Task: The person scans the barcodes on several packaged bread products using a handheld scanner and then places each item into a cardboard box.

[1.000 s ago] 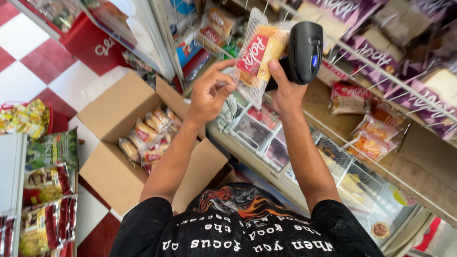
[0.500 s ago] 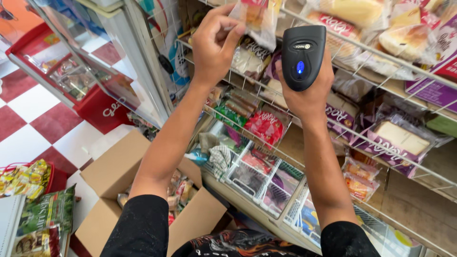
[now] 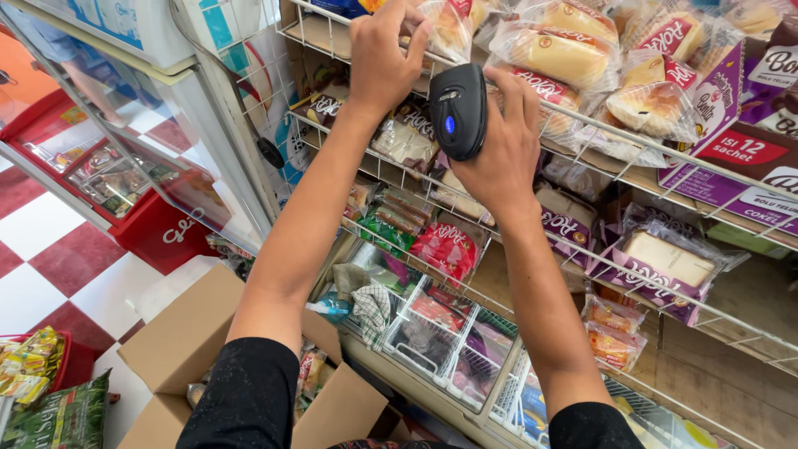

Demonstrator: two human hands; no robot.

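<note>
The wrapped bread packet [image 3: 445,29], raised since a moment ago, is now pinched onto the top wire shelf [image 3: 573,112] by the left hand [image 3: 384,58]; the barcode scanner [image 3: 458,111] stays clasped in the right hand's [image 3: 499,158] curled fingers, so shelving appears underway.

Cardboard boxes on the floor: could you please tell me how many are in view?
1: an open cardboard box on the checkered floor, lower left, below the left arm. Others may be hidden.

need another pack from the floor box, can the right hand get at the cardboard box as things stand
Probably not: the right hand is up at the wire shelf, holding a black scanner, while the cardboard box sits low on the left.
</note>
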